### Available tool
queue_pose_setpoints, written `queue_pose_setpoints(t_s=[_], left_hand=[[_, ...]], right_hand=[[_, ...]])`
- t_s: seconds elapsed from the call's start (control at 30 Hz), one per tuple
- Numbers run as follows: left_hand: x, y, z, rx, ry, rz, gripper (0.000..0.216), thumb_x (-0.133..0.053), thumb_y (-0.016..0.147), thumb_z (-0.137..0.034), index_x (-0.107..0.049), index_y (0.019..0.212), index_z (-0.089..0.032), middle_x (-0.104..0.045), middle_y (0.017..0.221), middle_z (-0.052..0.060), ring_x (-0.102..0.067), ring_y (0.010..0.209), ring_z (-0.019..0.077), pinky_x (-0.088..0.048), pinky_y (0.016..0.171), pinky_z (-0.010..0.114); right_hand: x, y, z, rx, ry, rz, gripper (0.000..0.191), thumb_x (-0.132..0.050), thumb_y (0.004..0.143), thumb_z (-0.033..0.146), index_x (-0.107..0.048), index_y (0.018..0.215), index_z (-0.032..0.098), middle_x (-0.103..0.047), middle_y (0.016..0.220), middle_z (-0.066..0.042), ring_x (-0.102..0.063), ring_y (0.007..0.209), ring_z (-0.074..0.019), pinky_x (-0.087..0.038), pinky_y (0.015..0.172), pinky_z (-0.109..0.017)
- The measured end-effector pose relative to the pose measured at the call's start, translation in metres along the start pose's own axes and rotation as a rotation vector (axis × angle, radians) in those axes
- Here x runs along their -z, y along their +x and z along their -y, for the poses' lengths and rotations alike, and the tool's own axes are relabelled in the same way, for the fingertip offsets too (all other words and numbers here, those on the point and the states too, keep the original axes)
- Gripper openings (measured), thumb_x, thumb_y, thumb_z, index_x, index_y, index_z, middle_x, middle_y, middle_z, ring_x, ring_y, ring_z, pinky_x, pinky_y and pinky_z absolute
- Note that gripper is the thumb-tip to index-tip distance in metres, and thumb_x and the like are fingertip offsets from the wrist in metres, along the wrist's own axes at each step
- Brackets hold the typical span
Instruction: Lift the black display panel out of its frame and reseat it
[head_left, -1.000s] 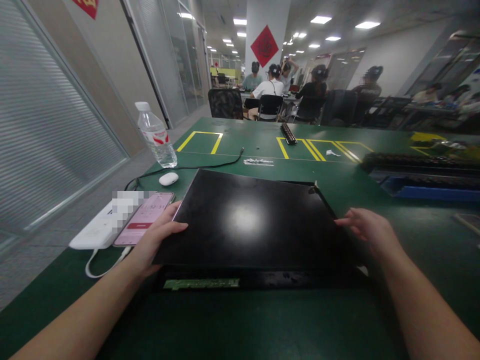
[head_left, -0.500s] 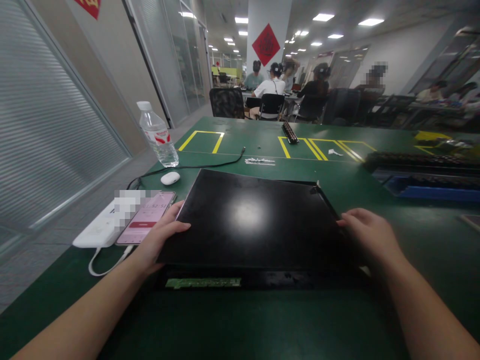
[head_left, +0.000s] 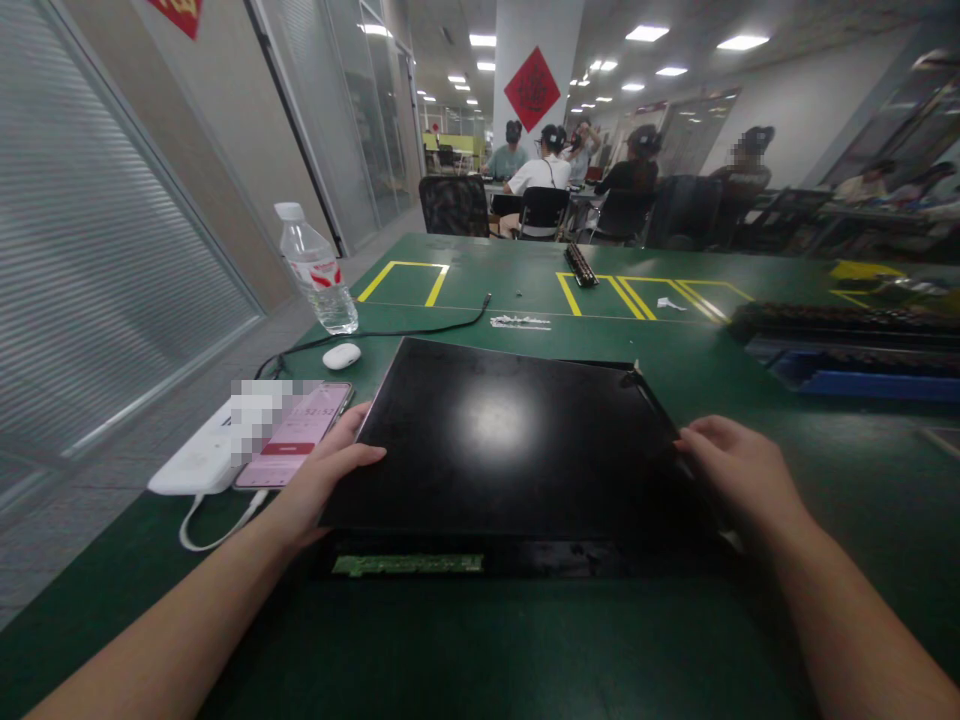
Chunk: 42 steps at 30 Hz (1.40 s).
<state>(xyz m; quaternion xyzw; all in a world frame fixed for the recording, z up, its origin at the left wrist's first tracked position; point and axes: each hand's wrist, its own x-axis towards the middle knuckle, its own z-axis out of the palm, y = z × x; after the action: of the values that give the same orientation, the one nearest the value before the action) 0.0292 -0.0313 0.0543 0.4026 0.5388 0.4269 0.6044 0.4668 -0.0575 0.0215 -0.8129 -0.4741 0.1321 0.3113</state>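
A glossy black screen panel (head_left: 465,450) lies tilted in front of me, its left side raised and a ceiling light mirrored on it. Beneath it sits a black frame (head_left: 555,558), mostly hidden, with a green circuit board strip (head_left: 409,565) showing along the near edge. My left hand (head_left: 326,475) is closed round the panel's left edge, thumb on top and fingers underneath. With bent, pinched fingers, my right hand (head_left: 739,465) is closed at the right edge, where the frame's rim runs beside the panel; exactly which part it pinches is hard to see.
On the left are a phone (head_left: 296,440), a white power bank (head_left: 199,455), a white earphone case (head_left: 341,356) and a water bottle (head_left: 319,275). A black cable (head_left: 390,332) crosses behind the panel. A blue tray (head_left: 870,383) stands at right. People sit at tables beyond.
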Motion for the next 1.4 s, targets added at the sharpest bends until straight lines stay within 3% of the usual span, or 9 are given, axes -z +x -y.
queue_pose_setpoints(t_s=[0.5,0.73,1.2,1.4], left_hand=[[0.005,0.006,0.005,0.016,-0.031,0.027,0.071,-0.078,0.066,-0.026,-0.056,0.134,-0.028,-0.077,0.109,0.003,-0.074,0.098,0.0297,-0.059,0.072,0.033],[0.005,0.007,0.007,0.015,-0.013,0.018,0.074,-0.078,0.065,-0.027,-0.056,0.135,-0.029,-0.078,0.107,0.003,-0.075,0.096,0.031,-0.061,0.07,0.034],[0.006,0.01,0.008,0.02,-0.073,0.033,0.072,-0.08,0.064,-0.027,-0.062,0.133,-0.032,-0.079,0.111,0.005,-0.076,0.098,0.0338,-0.063,0.073,0.038],[0.004,0.01,0.003,0.0,-0.083,0.058,0.086,-0.082,0.064,-0.025,-0.052,0.145,-0.032,-0.078,0.119,0.006,-0.076,0.102,0.034,-0.064,0.078,0.038]], right_hand=[[0.0,0.002,0.003,0.039,-0.07,-0.012,0.012,-0.065,0.075,0.039,-0.07,0.079,0.029,-0.074,0.072,-0.004,-0.067,0.073,-0.027,-0.047,0.066,-0.038],[-0.003,0.003,0.001,0.04,-0.026,-0.031,0.026,-0.067,0.074,0.039,-0.069,0.098,0.029,-0.075,0.072,-0.002,-0.068,0.07,-0.0262,-0.047,0.065,-0.038],[-0.003,0.006,-0.004,0.007,0.006,-0.005,0.026,-0.065,0.076,0.038,-0.069,0.099,0.028,-0.076,0.076,-0.003,-0.07,0.075,-0.0272,-0.048,0.066,-0.037],[-0.003,0.007,-0.005,-0.001,0.001,-0.001,0.027,-0.065,0.076,0.038,-0.069,0.1,0.027,-0.077,0.077,-0.004,-0.07,0.076,-0.027,-0.047,0.067,-0.037]])
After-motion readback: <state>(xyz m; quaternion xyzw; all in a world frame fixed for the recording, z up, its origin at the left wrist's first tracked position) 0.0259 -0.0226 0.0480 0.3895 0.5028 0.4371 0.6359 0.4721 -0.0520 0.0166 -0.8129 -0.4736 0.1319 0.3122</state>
